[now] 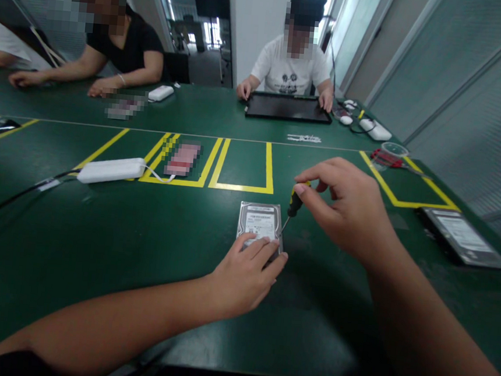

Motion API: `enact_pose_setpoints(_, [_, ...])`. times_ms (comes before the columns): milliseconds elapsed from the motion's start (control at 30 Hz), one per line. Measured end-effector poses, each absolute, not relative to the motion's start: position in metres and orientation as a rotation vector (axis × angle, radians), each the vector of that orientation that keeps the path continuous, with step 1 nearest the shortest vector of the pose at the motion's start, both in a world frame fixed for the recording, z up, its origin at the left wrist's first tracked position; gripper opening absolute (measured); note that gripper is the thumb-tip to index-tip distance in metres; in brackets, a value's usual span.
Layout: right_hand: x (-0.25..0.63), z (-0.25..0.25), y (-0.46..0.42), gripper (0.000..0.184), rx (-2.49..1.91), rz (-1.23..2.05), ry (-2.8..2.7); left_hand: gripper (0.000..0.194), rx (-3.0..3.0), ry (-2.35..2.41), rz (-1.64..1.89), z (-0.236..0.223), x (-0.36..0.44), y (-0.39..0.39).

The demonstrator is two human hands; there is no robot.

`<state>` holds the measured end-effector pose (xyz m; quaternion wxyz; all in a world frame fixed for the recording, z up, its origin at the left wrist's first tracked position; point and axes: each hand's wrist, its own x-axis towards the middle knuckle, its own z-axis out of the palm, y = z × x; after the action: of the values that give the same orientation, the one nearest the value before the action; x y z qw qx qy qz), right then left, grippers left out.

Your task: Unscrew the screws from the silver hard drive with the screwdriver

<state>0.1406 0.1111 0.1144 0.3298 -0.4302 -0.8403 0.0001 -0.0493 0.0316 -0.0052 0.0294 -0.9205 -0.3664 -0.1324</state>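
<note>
A silver hard drive (260, 217) with a white label lies flat on the green table, in front of me. My left hand (247, 275) holds it at its near end, fingers laid across the lower part of the label and the right edge. In my right hand (341, 202) is a small screwdriver (293, 203) with a black and yellow handle, pinched at the top between thumb and fingers. The screwdriver leans slightly, and its tip meets the drive's right edge, just beyond my left fingertips. My left fingers cover the drive's near end.
To the right lies a second, larger drive (465, 237); behind it stands a clear round container (394, 151) with red items. A white power strip (111, 170) and a pink phone-like object (183, 160) are left. Across the table a person holds a black panel (289, 108).
</note>
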Motion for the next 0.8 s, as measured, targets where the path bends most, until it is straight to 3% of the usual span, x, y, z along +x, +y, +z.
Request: enact_pose_setpoints(800, [0.1426,0.1127,0.1139,0.016,-1.141,-0.022,-2.190,0.048,-2.821,-1.131,-0.415,-0.0036,-0.0494,0.0307])
